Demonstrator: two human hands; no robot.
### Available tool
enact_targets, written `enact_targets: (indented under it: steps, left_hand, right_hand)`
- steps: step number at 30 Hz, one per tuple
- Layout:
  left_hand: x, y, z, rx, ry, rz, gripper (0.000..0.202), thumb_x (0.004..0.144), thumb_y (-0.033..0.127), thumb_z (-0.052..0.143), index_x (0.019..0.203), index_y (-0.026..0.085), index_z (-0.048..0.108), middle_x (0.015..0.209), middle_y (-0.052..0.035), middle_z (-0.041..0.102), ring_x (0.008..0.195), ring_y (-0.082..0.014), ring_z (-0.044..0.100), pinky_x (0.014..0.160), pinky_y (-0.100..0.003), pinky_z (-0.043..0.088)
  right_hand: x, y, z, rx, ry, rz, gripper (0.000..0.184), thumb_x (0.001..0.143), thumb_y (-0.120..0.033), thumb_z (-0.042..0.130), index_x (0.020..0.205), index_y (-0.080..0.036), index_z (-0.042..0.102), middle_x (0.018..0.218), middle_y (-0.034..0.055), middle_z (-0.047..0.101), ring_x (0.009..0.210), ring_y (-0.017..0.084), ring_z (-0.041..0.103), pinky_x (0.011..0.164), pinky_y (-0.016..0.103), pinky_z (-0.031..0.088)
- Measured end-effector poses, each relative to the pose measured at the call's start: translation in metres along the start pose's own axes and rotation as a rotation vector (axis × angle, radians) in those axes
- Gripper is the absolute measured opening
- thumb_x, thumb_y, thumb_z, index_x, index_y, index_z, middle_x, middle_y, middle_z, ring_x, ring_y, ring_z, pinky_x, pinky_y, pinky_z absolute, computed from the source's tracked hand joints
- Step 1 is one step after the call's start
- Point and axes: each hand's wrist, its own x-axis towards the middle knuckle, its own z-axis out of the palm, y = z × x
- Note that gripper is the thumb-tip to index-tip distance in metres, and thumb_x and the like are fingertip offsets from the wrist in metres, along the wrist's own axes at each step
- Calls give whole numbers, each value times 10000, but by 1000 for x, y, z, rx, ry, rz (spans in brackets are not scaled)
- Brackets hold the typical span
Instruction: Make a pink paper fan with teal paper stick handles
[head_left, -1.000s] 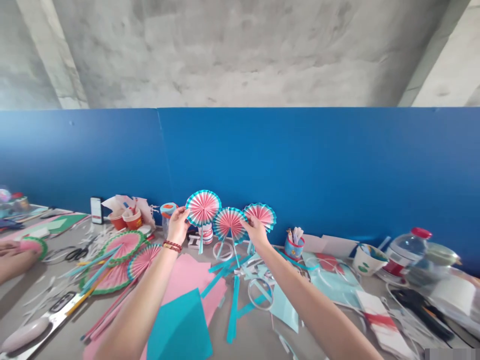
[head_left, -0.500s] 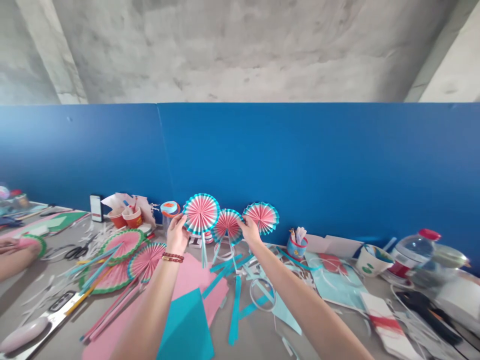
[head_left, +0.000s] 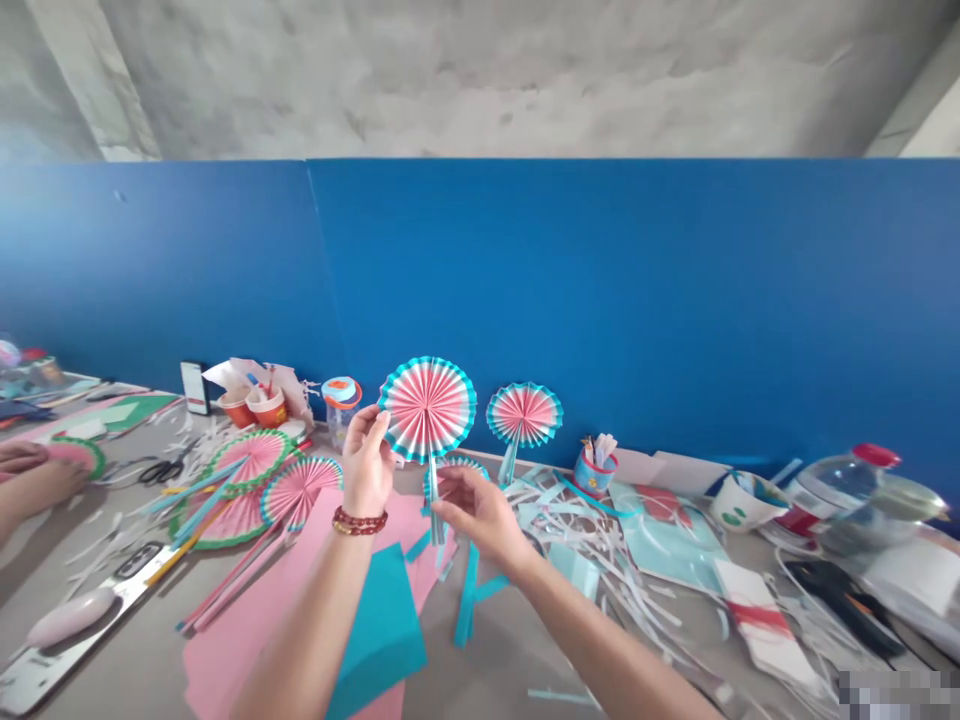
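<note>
My left hand (head_left: 367, 460), a red bead bracelet on its wrist, pinches the left rim of a round pink paper fan with a teal edge (head_left: 427, 408), held upright above the table. My right hand (head_left: 472, 505) is closed on the fan's thin teal handle just below the disc. A second, smaller fan (head_left: 450, 468) shows partly behind my right hand. A third pink-and-teal fan (head_left: 524, 414) stands against the blue wall, free of both hands.
Several flat fans (head_left: 255, 485) with long sticks lie at left. Pink paper (head_left: 247, 640) and a teal sheet (head_left: 379, 625) cover the near table. Paper strips (head_left: 600, 540), cups (head_left: 255, 408), scissors (head_left: 161, 468), a bowl (head_left: 739, 500), a bottle (head_left: 840, 485). Another person's hand (head_left: 34, 480) works far left.
I lifted the leftmost fan away from the wall toward me. My right hand left the middle fan and came down onto the lifted fan's handle. The view tilted downward.
</note>
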Motion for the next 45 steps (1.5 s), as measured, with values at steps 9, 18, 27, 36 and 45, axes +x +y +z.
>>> enact_targets:
  steps: [9, 18, 27, 36, 45]
  left_hand:
    - [-12, 7, 4, 42, -10, -14, 343, 699, 333, 834, 967, 230, 648, 702, 75, 527, 452, -29, 453, 364, -133, 379]
    - [-17, 8, 13, 2, -2, -30, 332, 676, 308, 839, 922, 212, 637, 701, 55, 577, 490, -58, 504, 387, -145, 394]
    - [-8, 3, 2, -13, -23, 17, 280, 727, 306, 803, 931, 215, 634, 783, 41, 628, 585, -84, 589, 579, -219, 509]
    - [9, -3, -12, 42, -52, 8, 327, 699, 343, 813, 933, 214, 625, 796, 21, 640, 590, -108, 593, 490, -200, 452]
    - [21, -28, -21, 68, 0, -2, 349, 647, 326, 835, 900, 196, 631, 785, 30, 646, 603, -97, 592, 553, -210, 450]
  right_hand:
    - [-19, -35, -9, 241, -54, 137, 245, 809, -412, 690, 910, -199, 623, 774, 15, 692, 648, 147, 617, 595, 266, 457]
    - [-27, -40, -20, -407, 165, -45, 182, 833, -236, 560, 988, -192, 644, 666, -40, 521, 577, 110, 498, 535, 222, 354]
    - [-28, -45, -30, -465, 181, -67, 210, 917, -367, 569, 967, -197, 681, 750, 1, 657, 682, 139, 605, 642, 223, 444]
    - [-25, -15, -61, -505, 166, 71, 303, 948, -439, 475, 907, -194, 648, 763, 11, 681, 667, 152, 617, 610, 226, 454]
    - [-31, 23, -57, -861, -3, 250, 147, 865, -289, 567, 913, -224, 689, 912, 24, 744, 805, 185, 680, 682, 234, 429]
